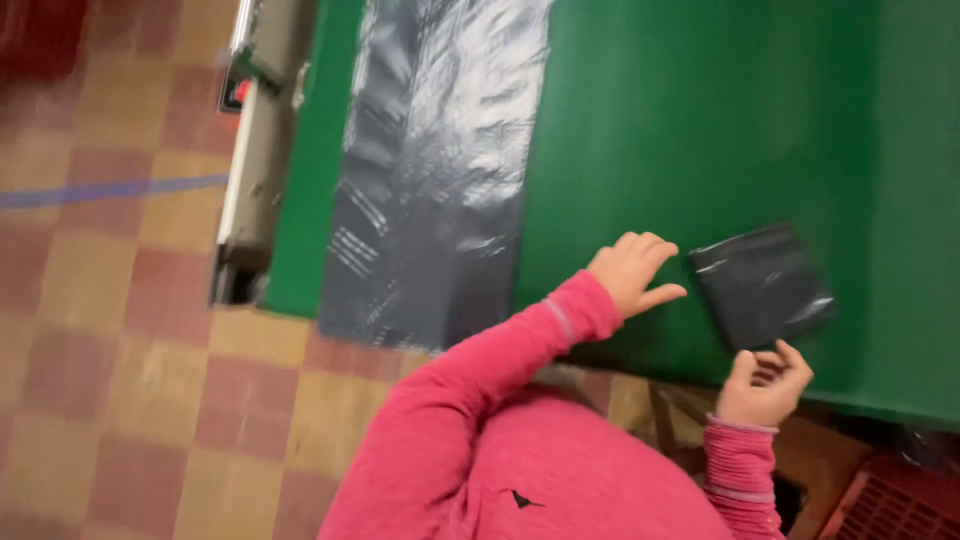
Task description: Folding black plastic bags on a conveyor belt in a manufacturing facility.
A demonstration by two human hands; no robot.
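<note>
Fingers of the left hand [632, 272] were curled loosely together in the head view, the thumb sticking out toward the folded dark plastic bag [762, 284] and stopping just short of its near edge, so the hand clamped on nothing and rested on the green table [700, 120]. The folded bag lay flat on that table as a small, glossy, roughly square packet, just beyond the thumb tip and between the two hands. The right hand [765, 382] sat at the table's near edge, its fingers bent and slightly apart, the fingertips at or just below the bag's lower corner; the picture was blurred there, so whether they actually touched the plastic could not be told for certain, and no grip on it showed. Both wrists came out of pink ribbed sleeves [520, 360] of the person's top, which filled the lower middle of the view. Well away from the fingers, on the far side of the left forearm, a long strip of shiny grey-black plastic sheeting [430, 170] ran across the table and hung over its edge. Beyond that strip stood a pale metal machine frame [258, 150] with a small red part, above a floor of red and tan checkered tiles [150, 380].
</note>
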